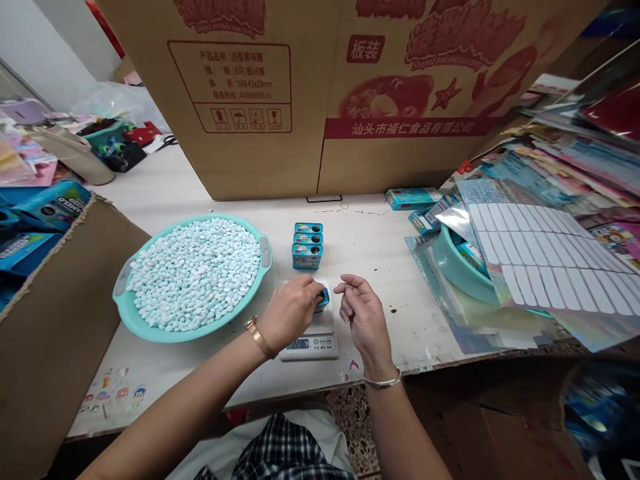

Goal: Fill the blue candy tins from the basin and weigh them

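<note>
**A small tin is steadied on the scale, with candy and finished tins kept close**

Just below the centre of the frame, a small teal tin (pixel 323 298) is held on the platform of a white digital scale (pixel 314 335). The left hand (pixel 290 311) is curled over the tin from the left, its fingers closed around the tin's side, apparently to keep the tin steady on the small platform. The scale's display faces the lower edge of the frame, where it can be read from the wearer's side.

The right hand (pixel 363 313) is held just to the right of the tin, apart from it. Its fingertips are pinched loosely together; whether anything small is held between them cannot be told.

Left of centre, a round teal tray (pixel 265 248) is heaped with white and pale blue candies (pixel 195 272) and is set near the left hand, within easy reach of the scale. Just above the scale, 3 closed tins (pixel 307 244) are lined up in a short row, kept apart from the one being handled.

A large cardboard carton (pixel 260 120) fills the upper middle of the frame behind the white table (pixel 380 260). At the right, a sheet of white labels (pixel 540 260) lies over a teal bowl (pixel 453 267).
</note>
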The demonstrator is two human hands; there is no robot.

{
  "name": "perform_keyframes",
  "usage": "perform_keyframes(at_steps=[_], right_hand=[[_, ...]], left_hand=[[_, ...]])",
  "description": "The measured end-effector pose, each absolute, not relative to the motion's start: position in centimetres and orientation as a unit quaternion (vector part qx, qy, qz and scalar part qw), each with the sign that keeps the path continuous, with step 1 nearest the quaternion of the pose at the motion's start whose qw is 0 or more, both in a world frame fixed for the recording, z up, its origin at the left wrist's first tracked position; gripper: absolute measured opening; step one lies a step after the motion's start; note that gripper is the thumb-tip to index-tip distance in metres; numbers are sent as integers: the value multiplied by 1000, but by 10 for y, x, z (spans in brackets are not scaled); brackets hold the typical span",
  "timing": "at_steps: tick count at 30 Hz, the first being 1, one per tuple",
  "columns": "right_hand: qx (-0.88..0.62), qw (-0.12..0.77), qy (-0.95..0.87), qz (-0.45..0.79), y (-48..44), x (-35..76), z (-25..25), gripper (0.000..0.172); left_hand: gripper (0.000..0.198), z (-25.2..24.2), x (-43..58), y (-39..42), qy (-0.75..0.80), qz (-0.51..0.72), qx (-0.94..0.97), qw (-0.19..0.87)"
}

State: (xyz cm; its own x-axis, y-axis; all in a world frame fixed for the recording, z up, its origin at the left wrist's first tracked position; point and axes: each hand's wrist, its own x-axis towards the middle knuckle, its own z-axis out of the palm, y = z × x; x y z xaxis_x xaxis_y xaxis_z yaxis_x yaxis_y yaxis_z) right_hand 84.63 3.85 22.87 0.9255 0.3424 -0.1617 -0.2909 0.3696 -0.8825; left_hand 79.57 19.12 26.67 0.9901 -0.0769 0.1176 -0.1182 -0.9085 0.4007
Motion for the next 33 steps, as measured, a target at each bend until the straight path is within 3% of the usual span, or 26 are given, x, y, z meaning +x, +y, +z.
perform_keyframes(at_steps=[9,15,21,26,33], right_hand=[[-675,690,-204,161,51,839,259,26],[-687,701,-149,119,37,853,257,29],[-682,723,-60,92,9,868,238,35],[-722,676,-64,131,12,854,215,43],[-748,642,-108,127,43,876,183,52]], left_hand=[[17,282,780,220,60,219,896,381],[23,287,752,240,87,180,896,397],[62,286,779,215,-40,55,972,224],[20,281,808,208,-74,-10,993,94],[24,271,844,227,-89,28,994,53]])
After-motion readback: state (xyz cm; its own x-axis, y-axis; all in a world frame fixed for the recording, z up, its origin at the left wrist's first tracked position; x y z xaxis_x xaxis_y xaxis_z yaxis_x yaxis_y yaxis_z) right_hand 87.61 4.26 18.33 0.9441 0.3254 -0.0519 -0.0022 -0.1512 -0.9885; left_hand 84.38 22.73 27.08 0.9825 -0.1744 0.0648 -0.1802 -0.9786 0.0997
